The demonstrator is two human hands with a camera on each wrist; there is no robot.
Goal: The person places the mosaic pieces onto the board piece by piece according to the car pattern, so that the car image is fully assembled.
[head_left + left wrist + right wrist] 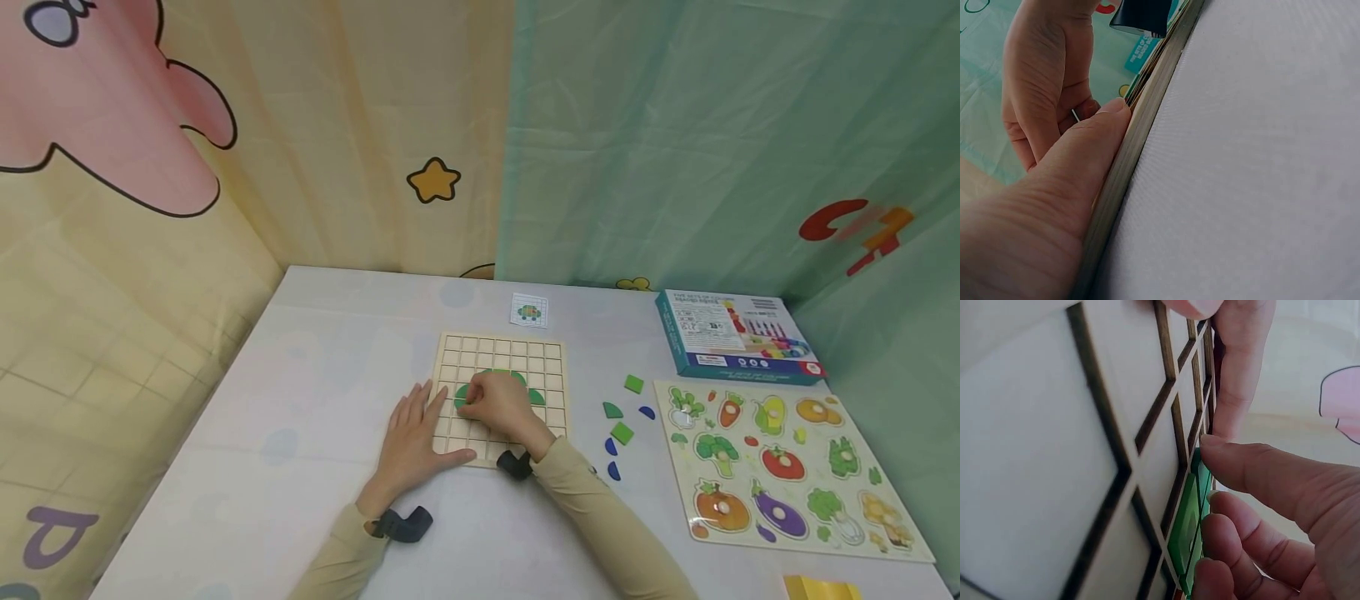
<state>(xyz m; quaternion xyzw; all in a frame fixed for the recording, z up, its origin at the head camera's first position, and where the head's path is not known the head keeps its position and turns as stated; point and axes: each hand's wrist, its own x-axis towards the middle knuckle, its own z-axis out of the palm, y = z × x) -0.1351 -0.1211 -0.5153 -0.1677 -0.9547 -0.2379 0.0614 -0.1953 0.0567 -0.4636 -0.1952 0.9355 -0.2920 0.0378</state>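
Observation:
A wooden grid board (552,354) lies on the table, with green pieces set in its middle rows. My left hand (408,437) spreads along its left side, fingers straight on the edge and thumb (1094,140) against the near rim. My right hand (498,404) reaches over the board with fingers curled, pinching a dark green quarter-circle piece (461,396) at the left end of the pattern. In the right wrist view the thumb tip meets the edge of that green piece (1204,478). Other dark green quarter-circles (536,397) show beyond the hand; the palm hides the cells below it.
A small pattern card (529,311) lies behind the board. To the right are loose green squares (633,383), a green quarter-circle (612,410) and blue half-circles (614,471). Farther right sit a vegetable puzzle board (817,417), a boxed set (738,337) and a yellow block (821,588).

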